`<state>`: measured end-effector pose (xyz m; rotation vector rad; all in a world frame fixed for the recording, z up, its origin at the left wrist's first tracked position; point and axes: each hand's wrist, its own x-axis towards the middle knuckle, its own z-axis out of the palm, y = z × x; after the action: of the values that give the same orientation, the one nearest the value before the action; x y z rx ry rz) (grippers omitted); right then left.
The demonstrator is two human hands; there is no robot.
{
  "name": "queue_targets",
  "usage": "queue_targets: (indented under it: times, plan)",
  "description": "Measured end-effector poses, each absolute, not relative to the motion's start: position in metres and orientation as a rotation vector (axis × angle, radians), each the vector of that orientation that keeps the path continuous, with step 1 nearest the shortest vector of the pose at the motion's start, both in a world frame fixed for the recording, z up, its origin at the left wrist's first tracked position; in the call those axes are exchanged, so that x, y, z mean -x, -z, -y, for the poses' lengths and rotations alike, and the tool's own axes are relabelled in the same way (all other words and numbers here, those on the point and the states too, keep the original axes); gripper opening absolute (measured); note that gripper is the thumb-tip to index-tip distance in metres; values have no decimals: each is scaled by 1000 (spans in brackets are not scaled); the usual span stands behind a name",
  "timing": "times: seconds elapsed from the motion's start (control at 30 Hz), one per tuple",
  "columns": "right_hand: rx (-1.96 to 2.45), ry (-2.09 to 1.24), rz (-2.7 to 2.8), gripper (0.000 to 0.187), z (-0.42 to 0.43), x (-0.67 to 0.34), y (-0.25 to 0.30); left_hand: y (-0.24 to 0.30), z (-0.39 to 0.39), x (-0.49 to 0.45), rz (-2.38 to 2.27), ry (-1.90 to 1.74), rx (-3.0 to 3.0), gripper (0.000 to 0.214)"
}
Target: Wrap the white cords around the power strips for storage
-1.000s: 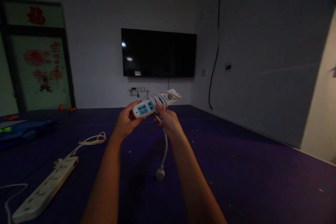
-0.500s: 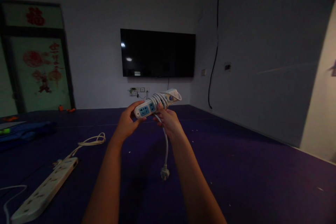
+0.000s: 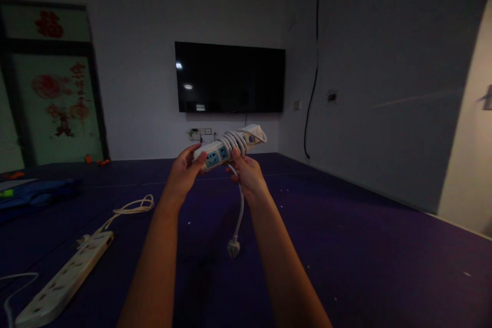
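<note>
Both hands hold up a white power strip [image 3: 217, 158] with blue socket faces, tilted with its right end higher. Its white cord [image 3: 232, 142] is wound in several turns around the middle. My left hand [image 3: 182, 171] grips the left end, thumb on the front face. Near the coils, my right hand [image 3: 248, 174] is closed on the strip, its thumb against the cord turns. From below the right hand the cord's free end hangs down, with a plug [image 3: 233, 247] at its tip above the purple surface.
A second white power strip [image 3: 69, 277] lies at the lower left on the purple surface [image 3: 365, 266], its cord [image 3: 132, 208] loosely looped behind it. Blue cloth [image 3: 46, 193] lies at the far left. A television [image 3: 230, 79] hangs on the far wall; a black cable [image 3: 315, 69] hangs at the right.
My left thumb has moved from below the strip onto its front face. The strip has turned slightly, and the hanging plug has swung left and up a little.
</note>
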<state>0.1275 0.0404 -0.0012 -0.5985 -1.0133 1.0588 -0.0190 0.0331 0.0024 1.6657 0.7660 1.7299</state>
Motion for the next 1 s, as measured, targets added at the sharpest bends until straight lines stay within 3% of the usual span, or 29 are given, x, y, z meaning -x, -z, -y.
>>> queue_targets:
  times: [0.23, 0.37, 0.53, 0.77, 1.0]
  plan:
    - [564, -1005, 1125, 33, -39, -128, 1, -7, -25, 23, -706, -1227, -1257, 53]
    - [574, -1011, 1143, 34, -37, -128, 1, -7, -24, 21, -658, -1310, -1186, 34]
    - [637, -1026, 1139, 27, -36, -130, 2, -5, -29, 21, -659, -1428, -1261, 26]
    - [704, -1140, 1078, 8, -30, -128, -3, 0, -35, 27, -739, -1509, -1444, 33]
    - [661, -1203, 1010, 9, -32, -127, -6, 3, -36, 22, -808, -1618, -1711, 38]
